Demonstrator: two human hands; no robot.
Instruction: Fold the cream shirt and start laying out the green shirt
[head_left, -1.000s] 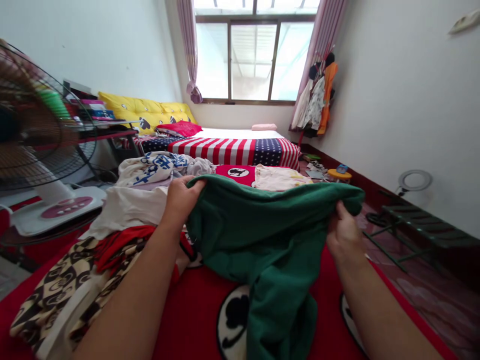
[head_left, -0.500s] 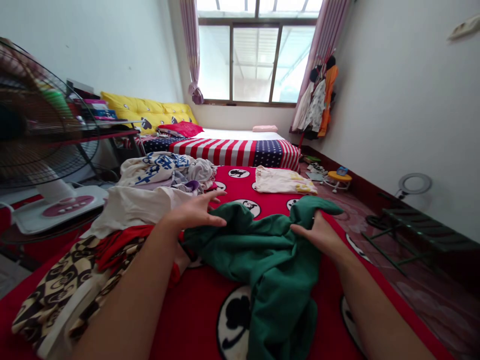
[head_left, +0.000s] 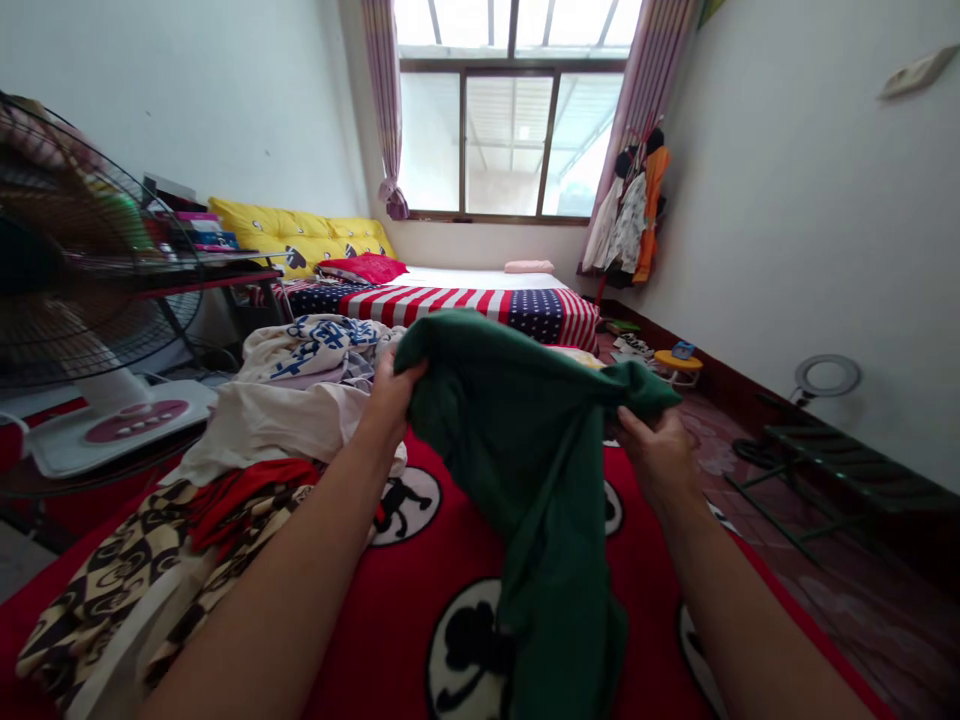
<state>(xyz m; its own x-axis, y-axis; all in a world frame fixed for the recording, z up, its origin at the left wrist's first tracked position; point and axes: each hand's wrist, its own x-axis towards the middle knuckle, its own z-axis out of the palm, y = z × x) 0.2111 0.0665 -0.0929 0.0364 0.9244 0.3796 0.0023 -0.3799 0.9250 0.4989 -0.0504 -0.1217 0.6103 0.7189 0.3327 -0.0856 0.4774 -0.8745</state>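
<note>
Fingers of both hands close firmly on the green garment, the left hand at one edge and the right hand at the other, and it hangs above the red bedcover. Left of the garment lie one heap of clothes and one standing fan. Behind the garment is one bed with flag-pattern cover, carrying two pillows.

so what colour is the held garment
Plain dark green garment, clearest in the head view.
</note>
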